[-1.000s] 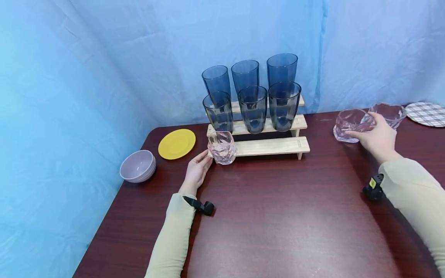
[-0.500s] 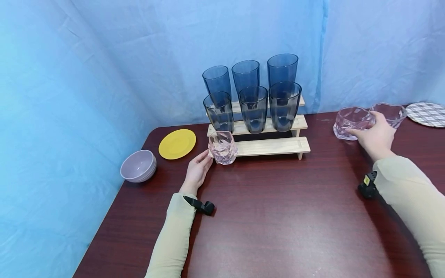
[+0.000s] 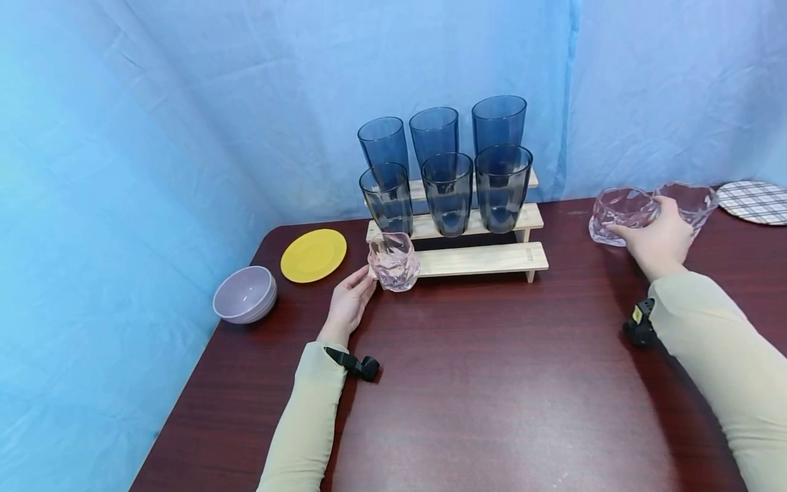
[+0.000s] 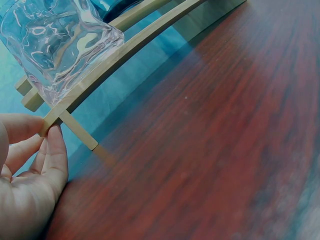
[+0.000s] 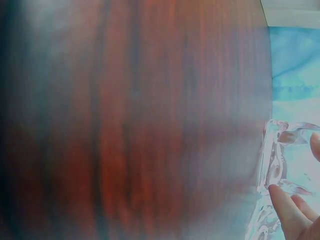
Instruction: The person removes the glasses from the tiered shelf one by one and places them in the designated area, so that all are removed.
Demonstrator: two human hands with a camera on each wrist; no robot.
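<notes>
A three-step wooden rack point(image 3: 486, 258) stands at the back of the table. My left hand point(image 3: 349, 301) pinches the left end of its lowest step, thumb and fingers on either side of the wood in the left wrist view. On that end sits a faceted pink glass point(image 4: 65, 45), just past my fingertips. Over at the right, my right hand point(image 3: 663, 236) grips another pink glass point(image 3: 615, 213) by its sides; in the right wrist view a fingertip lies against its wall. Behind this hand stands a third clear pinkish glass point(image 3: 691, 199), partly hidden by it.
Several tall blue glasses point(image 3: 447, 198) fill the rack's two upper steps. To the left lie a yellow plate point(image 3: 313, 255) and a lilac bowl point(image 3: 244, 295) near the table edge. A checked round mat point(image 3: 756, 203) lies at the far right. Blue cloth point(image 3: 295, 102) hangs behind.
My right hand and forearm have shifted left, and the glass in its grip has moved slightly toward the back. The left hand and the rack have stayed in place.
</notes>
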